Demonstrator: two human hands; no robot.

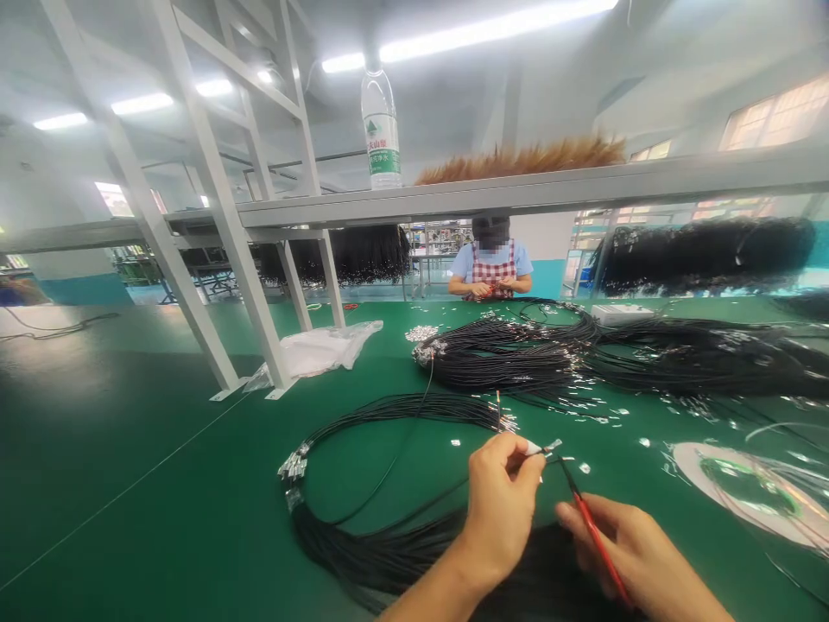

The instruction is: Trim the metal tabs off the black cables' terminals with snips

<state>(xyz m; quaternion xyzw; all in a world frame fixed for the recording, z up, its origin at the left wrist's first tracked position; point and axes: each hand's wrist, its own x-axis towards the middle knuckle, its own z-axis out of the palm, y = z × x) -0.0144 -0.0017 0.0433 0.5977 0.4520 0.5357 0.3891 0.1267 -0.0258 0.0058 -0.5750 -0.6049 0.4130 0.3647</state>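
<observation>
My left hand [502,510] pinches the end of a black cable between thumb and forefinger, with a small silver terminal [552,447] sticking out past the fingertips. Just to the right, my right hand [631,540] is closed around a red-handled tool [599,540]. Its thin dark tip points up toward the terminal, a small gap apart; the exact kind of tool is unclear. Below both hands lies a bundle of black cables [343,553], partly covered by my wrists. More black cables [376,410] curve behind my left hand, their silver ends gathered at the left.
A large pile of black cables [498,354] spreads across the green table [161,510], with scraps around it. At right lies a white disc [703,462]. Shelf posts [220,216] and a plastic bag [317,350] stand left. Across the table sits a person [492,268].
</observation>
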